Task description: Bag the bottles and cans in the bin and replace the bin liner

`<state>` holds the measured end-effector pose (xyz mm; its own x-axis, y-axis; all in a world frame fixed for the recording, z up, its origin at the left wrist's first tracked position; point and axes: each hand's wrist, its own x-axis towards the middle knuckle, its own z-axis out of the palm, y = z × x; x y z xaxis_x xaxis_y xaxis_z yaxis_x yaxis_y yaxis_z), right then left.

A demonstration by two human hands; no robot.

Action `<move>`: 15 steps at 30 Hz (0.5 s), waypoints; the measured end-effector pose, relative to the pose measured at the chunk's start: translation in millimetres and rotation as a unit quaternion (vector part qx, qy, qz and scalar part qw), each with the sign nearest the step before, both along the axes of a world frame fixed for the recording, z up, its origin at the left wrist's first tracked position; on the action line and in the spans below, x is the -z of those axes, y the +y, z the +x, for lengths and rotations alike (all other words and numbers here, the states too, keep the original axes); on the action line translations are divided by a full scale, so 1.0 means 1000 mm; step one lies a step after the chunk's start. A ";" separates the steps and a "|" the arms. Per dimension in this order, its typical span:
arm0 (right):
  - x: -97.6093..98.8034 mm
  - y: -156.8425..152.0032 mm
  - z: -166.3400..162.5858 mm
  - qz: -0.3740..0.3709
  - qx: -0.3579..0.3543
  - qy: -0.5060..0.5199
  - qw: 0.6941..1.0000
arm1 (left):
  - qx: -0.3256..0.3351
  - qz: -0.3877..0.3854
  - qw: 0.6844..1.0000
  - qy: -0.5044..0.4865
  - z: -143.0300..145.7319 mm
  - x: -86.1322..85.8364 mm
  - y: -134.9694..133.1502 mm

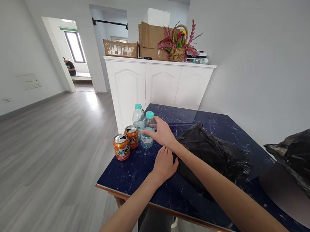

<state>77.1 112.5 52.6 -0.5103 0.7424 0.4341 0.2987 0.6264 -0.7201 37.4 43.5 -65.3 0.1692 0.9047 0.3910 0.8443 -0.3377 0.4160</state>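
Observation:
On the dark blue marble table [130, 175] stand two small clear water bottles with teal caps and two orange drink cans. My right hand [162, 132] reaches across and wraps its fingers round the nearer bottle [147, 130]. The second bottle [138, 117] stands just behind it. The two cans [121, 147] [131, 136] sit to the left, near the table's corner. My left hand [164, 164] lies under my right forearm, pressing on the edge of a crumpled black plastic bag [210, 154]; its fingers are partly hidden.
Another black bag [298, 158] lies at the table's right edge. Behind stands a white cabinet [159, 83] with cardboard boxes [121, 48] and a flower basket [178, 44]. Grey wood floor spreads left. A person [69, 66] sits in a far room.

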 end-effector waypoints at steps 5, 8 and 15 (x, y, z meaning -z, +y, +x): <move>0.006 0.017 -0.020 -0.001 -0.001 -0.009 1.000 | 0.003 0.004 1.000 -0.011 0.000 0.003 -0.001; 0.004 0.016 -0.021 -0.014 0.002 -0.019 1.000 | 0.003 0.005 1.000 -0.012 0.000 0.002 -0.003; -0.023 -0.022 0.046 0.073 0.048 -0.126 0.988 | -0.012 0.038 0.999 0.010 -0.001 0.002 -0.008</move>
<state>122.9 90.2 75.1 -0.5457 0.7320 0.4079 0.5202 0.6776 -0.5199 36.7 35.6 -66.9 0.1558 0.8769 0.4548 0.8610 -0.3462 0.3726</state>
